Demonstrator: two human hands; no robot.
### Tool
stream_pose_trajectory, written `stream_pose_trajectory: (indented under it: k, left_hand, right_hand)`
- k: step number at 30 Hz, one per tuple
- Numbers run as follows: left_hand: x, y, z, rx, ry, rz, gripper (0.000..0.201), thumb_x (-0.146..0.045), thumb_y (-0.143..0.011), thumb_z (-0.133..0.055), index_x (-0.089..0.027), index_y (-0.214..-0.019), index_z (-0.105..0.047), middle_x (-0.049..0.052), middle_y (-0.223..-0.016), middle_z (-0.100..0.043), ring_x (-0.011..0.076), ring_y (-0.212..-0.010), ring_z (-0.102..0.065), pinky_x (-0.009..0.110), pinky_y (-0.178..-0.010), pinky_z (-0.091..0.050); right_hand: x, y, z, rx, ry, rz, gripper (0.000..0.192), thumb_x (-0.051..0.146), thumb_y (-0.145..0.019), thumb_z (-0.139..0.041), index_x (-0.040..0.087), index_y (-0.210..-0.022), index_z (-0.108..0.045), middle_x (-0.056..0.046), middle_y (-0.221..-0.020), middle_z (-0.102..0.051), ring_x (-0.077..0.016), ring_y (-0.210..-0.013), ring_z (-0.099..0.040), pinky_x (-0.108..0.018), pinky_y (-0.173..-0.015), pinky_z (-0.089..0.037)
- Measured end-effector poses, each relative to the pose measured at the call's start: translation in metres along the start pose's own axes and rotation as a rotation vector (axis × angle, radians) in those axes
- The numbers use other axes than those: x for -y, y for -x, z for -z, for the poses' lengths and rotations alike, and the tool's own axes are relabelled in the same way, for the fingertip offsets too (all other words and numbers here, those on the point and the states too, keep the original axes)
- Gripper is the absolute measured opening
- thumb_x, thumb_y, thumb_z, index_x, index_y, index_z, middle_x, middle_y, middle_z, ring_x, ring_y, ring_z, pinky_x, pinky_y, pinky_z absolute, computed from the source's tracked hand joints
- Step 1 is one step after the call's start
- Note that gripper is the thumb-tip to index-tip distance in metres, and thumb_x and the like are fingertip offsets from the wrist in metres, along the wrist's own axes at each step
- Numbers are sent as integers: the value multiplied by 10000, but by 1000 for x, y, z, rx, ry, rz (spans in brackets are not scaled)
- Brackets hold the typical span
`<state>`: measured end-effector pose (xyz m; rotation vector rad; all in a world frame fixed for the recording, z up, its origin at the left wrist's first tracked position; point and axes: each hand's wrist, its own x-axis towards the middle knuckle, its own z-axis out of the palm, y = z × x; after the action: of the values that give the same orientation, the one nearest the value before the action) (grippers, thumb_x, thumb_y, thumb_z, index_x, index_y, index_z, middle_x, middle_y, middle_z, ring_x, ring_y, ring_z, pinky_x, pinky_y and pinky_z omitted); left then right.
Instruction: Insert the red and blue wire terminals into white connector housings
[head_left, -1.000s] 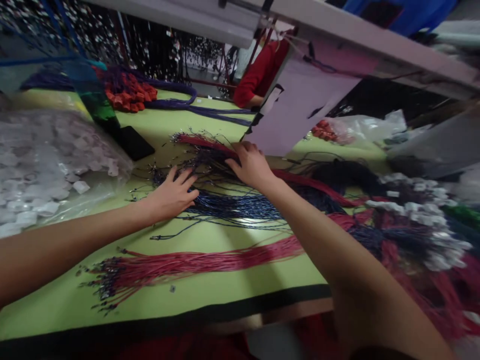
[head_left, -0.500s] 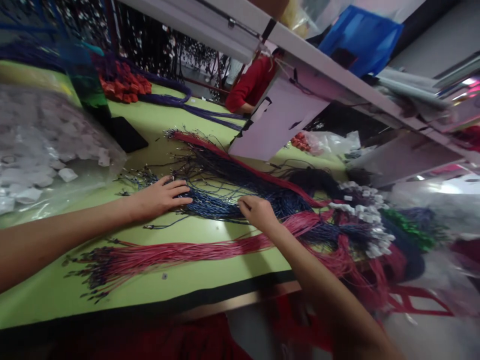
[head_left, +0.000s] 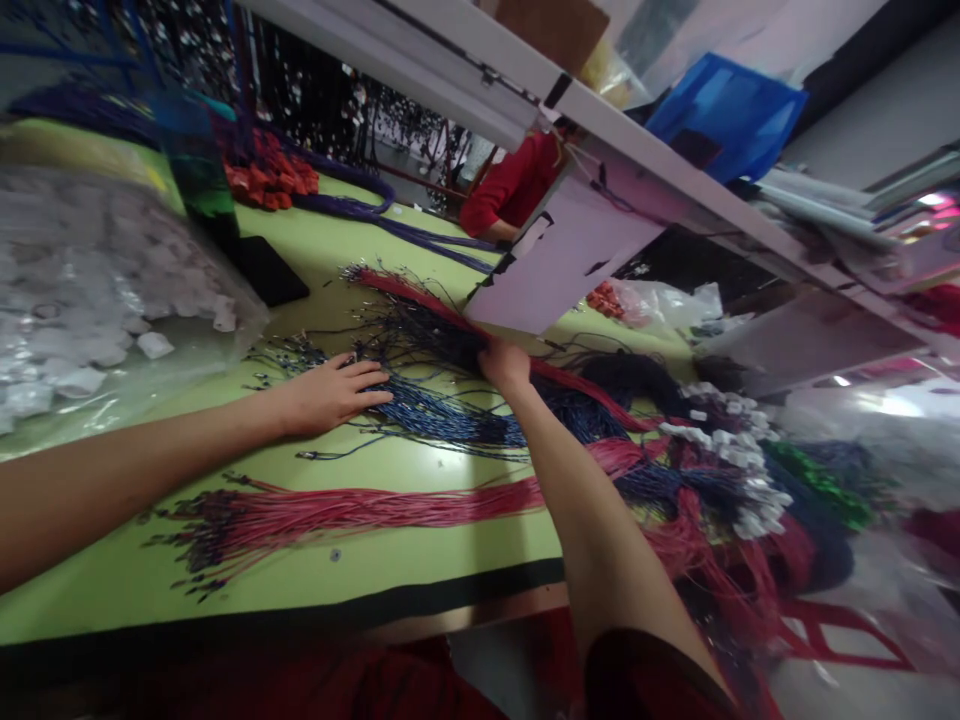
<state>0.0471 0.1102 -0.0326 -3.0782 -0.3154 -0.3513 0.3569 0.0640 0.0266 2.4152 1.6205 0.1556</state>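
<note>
My left hand (head_left: 337, 395) lies flat with fingers spread over the left part of a bundle of twisted blue wires (head_left: 427, 408). Farther out, my right hand (head_left: 507, 366) is curled onto a bundle of dark wires (head_left: 450, 342) with red wires (head_left: 405, 285) along its far side. Its fingertips are hidden among the strands. Nearer me, a bundle of pink-red wires (head_left: 375, 507) stretches across the yellow-green table (head_left: 420, 560), its terminal ends fanned out at the left. White connectors (head_left: 727, 430) cluster where the bundles meet at the right.
A clear bag of white plastic parts (head_left: 90, 290) sits at the left beside a black phone-like slab (head_left: 271, 270) and a bottle (head_left: 199, 180). Orange connectors (head_left: 270, 175) lie behind. A pale panel (head_left: 562, 245) hangs below the shelf (head_left: 637, 125). A person in a red sleeve (head_left: 510, 190) is beyond.
My right hand has moved away from me, off the blue wires and onto the dark and red bundle. My left hand stays spread on the blue wires. The view has shifted slightly.
</note>
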Motion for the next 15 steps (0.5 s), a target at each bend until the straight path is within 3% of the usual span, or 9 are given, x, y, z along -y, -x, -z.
stream_pose_trajectory:
  k: [3, 7, 9, 11, 13, 15]
  left_hand:
    - [-3, 1, 10, -2, -55, 22, 402, -205, -963, -465, -288, -1335, -593, 108, -1418, -613, 259, -1338, -519, 515, -1092, -334]
    - [-1, -2, 22, -17, -136, 143, 417, -142, -948, -462, -245, -1334, -583, 121, -1519, -505, 248, -1404, -439, 534, -1152, -248]
    - [3, 1, 30, -77, -127, 161, 410, -158, -974, -424, -226, -1353, -563, 118, -1521, -497, 223, -1397, -433, 478, -1142, -287]
    - [10, 13, 41, -80, -121, 278, 344, -245, -1003, -388, -198, -1241, -632, 107, -1384, -608, 200, -1283, -513, 378, -1074, -370]
    - [18, 39, 53, -55, -143, 443, 354, -210, -1001, -339, -152, -1031, -687, 122, -1129, -700, 210, -1076, -594, 358, -955, -436]
    - [27, 79, 64, -38, -172, 611, 368, -144, -976, -317, -108, -916, -679, 150, -988, -698, 244, -993, -592, 395, -893, -445]
  right_hand:
    - [12, -6, 5, -54, -63, -81, 365, 191, -909, -436, 36, -1119, -690, -261, -1014, -744, -288, -905, -736, -315, -692, -516]
    - [26, 11, -1, -134, -187, 21, 400, 238, -902, -424, 47, -1172, -649, -251, -1035, -744, -325, -930, -739, -390, -737, -559]
    - [23, 29, -10, -172, -270, 113, 390, 262, -893, -440, 103, -1195, -629, -199, -1068, -750, -289, -966, -737, -384, -806, -576]
    - [14, 53, -22, -311, -448, 288, 320, 310, -870, -485, 166, -1100, -655, -173, -1044, -754, -308, -974, -729, -437, -840, -583]
    - [7, 86, -33, -434, -533, 477, 268, 326, -894, -494, 215, -1087, -644, -158, -1088, -740, -314, -1026, -708, -484, -892, -569]
    - [7, 123, -40, -494, -576, 633, 229, 296, -916, -512, 250, -1109, -626, -138, -1091, -733, -303, -1024, -700, -497, -887, -572]
